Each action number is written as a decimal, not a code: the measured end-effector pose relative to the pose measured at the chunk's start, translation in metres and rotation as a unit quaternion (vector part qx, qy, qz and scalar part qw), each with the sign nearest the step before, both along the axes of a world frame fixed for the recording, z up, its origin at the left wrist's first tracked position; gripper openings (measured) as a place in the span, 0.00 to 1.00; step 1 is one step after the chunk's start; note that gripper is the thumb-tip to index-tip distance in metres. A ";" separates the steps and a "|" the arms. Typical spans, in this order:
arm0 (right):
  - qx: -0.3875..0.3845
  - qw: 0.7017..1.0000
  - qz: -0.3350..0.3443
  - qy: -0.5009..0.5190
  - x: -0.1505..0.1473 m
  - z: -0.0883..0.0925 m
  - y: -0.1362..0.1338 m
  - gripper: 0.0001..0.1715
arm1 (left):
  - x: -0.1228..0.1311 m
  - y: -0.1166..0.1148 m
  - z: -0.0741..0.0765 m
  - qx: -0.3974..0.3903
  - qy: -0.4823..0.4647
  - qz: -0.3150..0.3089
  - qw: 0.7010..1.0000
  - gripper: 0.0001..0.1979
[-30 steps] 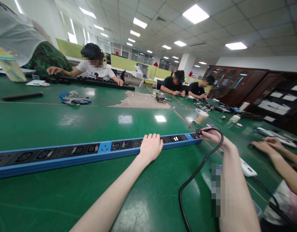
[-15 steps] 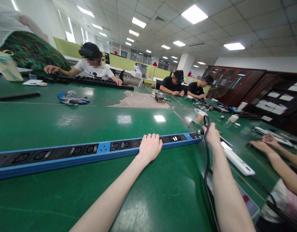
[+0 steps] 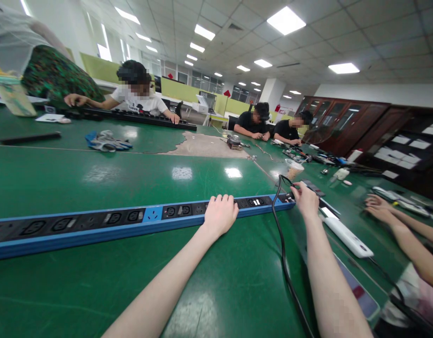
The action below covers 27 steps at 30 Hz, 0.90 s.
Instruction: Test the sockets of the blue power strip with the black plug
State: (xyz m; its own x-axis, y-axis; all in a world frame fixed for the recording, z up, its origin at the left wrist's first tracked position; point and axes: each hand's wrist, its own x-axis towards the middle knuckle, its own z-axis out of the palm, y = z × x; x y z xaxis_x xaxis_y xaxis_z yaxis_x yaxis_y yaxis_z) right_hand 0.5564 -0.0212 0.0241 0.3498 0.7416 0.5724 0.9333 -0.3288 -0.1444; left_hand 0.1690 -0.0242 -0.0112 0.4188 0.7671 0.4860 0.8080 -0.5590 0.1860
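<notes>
A long blue and black power strip (image 3: 152, 214) with rows of sockets lies across the table in front of me. My left hand (image 3: 220, 215) is closed over its top, right of the middle, fingers wrapped over the far edge. At the strip's right end my right hand (image 3: 305, 199) is closed on the plug of a black power cord (image 3: 282, 253). The plug is close to the last sockets and mostly hidden by my fingers; I cannot tell whether its pins are in a socket. The cord loops up beside the hand, then runs down towards me.
Right of my forearm are a white power strip (image 3: 348, 237) and a phone (image 3: 359, 288). A neighbour's hands (image 3: 382, 209) are further right. Gloves (image 3: 107, 141) and a plastic cup (image 3: 294, 168) lie beyond. Other people work across the green table (image 3: 149, 173).
My right hand has moved slightly left and down, with the plug closer to the strip's end. The cord's loop has swung left across the strip. My left hand stays put.
</notes>
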 end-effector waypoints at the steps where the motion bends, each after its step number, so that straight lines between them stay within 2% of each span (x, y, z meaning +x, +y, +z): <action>1: 0.002 1.000 -0.001 0.003 0.001 0.000 0.000 0.26 | 0.000 0.000 0.000 0.000 0.000 0.001 1.000 0.20; 12: 0.005 1.000 -0.010 -0.011 0.007 -0.002 0.003 0.27 | 0.000 0.000 0.001 -0.008 -0.002 0.003 1.000 0.19; 21: 0.014 1.000 -0.003 -0.028 0.001 -0.007 0.002 0.27 | -0.001 0.000 0.001 -0.005 -0.004 -0.001 1.000 0.19; 24: -0.011 0.999 0.008 -0.031 0.005 -0.004 0.003 0.27 | 0.000 -0.001 0.002 -0.009 -0.003 0.001 1.000 0.18; 27: -0.074 0.997 0.013 -0.028 0.018 0.004 0.005 0.27 | 0.000 -0.001 0.002 -0.007 -0.005 0.004 1.000 0.18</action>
State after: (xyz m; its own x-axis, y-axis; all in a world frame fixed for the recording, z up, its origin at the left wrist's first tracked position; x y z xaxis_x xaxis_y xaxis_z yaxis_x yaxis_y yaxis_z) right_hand 0.5748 -0.0165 0.0280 0.3012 0.8277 0.4736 0.9467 -0.3192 -0.0442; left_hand 0.1691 -0.0252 -0.0094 0.4084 0.7772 0.4787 0.8102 -0.5502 0.2021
